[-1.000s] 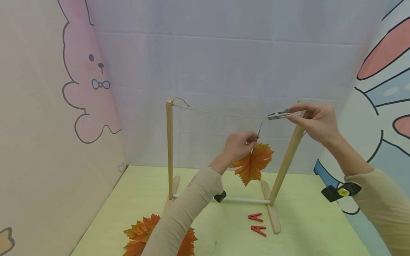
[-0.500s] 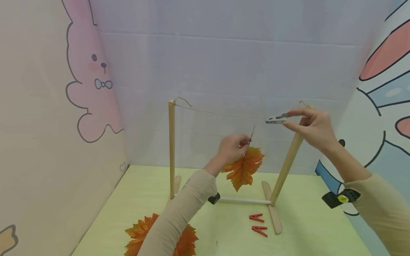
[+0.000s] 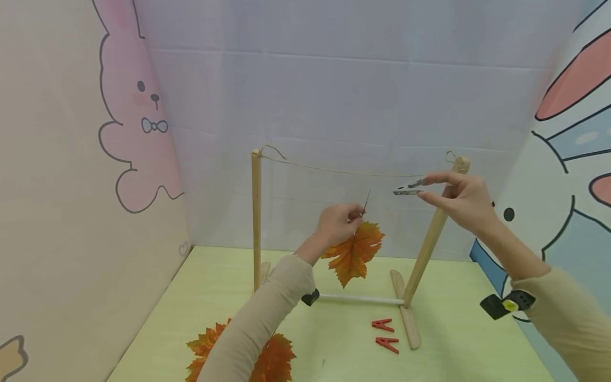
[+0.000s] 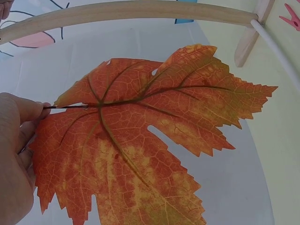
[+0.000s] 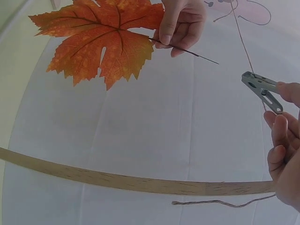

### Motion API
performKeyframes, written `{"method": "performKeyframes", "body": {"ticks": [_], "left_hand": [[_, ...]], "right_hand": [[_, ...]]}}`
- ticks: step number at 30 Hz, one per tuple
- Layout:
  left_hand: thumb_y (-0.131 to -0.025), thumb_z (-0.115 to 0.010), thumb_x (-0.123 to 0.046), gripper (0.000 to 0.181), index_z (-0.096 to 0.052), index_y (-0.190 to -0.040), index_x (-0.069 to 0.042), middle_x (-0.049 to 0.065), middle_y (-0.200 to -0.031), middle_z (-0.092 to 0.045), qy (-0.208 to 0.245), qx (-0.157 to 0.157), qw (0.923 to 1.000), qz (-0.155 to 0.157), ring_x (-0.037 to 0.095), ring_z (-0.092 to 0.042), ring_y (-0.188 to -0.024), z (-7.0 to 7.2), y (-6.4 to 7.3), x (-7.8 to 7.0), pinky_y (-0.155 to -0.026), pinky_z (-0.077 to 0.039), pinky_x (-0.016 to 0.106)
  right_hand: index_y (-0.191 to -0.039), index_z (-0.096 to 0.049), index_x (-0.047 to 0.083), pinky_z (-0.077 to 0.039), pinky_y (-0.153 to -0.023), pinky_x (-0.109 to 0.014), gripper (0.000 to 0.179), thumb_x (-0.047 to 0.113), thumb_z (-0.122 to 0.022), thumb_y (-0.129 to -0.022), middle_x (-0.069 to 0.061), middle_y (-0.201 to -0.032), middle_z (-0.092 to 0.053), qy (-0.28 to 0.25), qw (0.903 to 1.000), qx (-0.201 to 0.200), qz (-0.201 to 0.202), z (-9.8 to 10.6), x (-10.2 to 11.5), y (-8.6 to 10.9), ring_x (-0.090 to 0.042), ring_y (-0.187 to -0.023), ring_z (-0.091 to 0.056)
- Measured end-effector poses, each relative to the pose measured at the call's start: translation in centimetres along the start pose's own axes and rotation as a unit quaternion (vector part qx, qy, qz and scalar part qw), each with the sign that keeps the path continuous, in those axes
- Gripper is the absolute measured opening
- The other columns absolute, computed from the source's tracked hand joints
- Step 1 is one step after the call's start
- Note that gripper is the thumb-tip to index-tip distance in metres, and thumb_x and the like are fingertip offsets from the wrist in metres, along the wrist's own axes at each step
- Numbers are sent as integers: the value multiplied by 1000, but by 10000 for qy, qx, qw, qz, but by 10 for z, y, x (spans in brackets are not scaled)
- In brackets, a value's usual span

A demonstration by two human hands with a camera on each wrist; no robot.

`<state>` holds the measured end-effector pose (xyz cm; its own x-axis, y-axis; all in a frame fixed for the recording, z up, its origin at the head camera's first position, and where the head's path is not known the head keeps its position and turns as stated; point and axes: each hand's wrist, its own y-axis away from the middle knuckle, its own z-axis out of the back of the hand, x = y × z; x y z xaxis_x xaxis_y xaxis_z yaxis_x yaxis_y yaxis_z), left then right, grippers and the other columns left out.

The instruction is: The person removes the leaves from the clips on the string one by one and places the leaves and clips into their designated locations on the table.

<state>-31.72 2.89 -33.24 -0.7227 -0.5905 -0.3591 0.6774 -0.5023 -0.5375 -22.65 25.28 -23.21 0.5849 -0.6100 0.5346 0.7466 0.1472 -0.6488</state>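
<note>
My left hand (image 3: 338, 225) pinches the thin dark stem of an orange maple leaf (image 4: 136, 126), which hangs below the string with the stem's free end pointing up. To the right, my right hand (image 3: 465, 199) holds a grey metal clothespin (image 5: 262, 91) between thumb and forefinger at its handle ends. In the head view the clothespin sits just under the string (image 3: 329, 170), its nose pointing left toward the leaf. The stem tip and the clothespin are apart. The string runs between two wooden posts, the left post (image 3: 256, 223) and the right post (image 3: 429, 239).
Two red clothespins (image 3: 383, 324) lie on the pale yellow table (image 3: 458, 318) beside the right wooden foot (image 3: 406, 313). More orange leaves (image 3: 274, 358) lie at the front left, partly under my left sleeve. A white rod (image 3: 363, 300) joins the posts low down.
My left hand has moved left and slightly down with the leaf, away from the clothespin. My right hand has lowered the clothespin from string height to just below it.
</note>
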Motion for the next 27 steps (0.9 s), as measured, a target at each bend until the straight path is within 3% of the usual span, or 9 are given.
{"method": "performKeyframes", "body": {"ticks": [14,23,27], "left_hand": [[-84,-62,-13,12,-66,-95,-13,-2,-84,-68,-49,-47,9999,111,10,-62,-74,1,14,19,-62,-46,21],[-84,-63,-12,12,-67,-96,-12,-1,-83,-68,0,25,9997,226,12,-62,-73,1,24,29,-62,-46,22],[-84,-63,-13,13,-67,-96,-11,0,-84,-68,35,81,9995,306,12,-62,-75,3,29,31,-64,-47,23]], "right_hand": [[-96,-63,-9,-24,-35,-26,22,-9,-67,-74,3,-44,-39,3,9997,225,8,-12,-6,15,-3,-38,-28],[-98,-65,-2,-23,-33,-26,25,0,-71,-75,7,-45,-37,-44,9991,363,-220,-23,-50,28,-3,-38,-28],[-98,-66,1,-25,-33,-26,23,5,-71,-76,7,-45,-40,-61,9985,415,-359,-28,-60,35,-4,-38,-30]]}}
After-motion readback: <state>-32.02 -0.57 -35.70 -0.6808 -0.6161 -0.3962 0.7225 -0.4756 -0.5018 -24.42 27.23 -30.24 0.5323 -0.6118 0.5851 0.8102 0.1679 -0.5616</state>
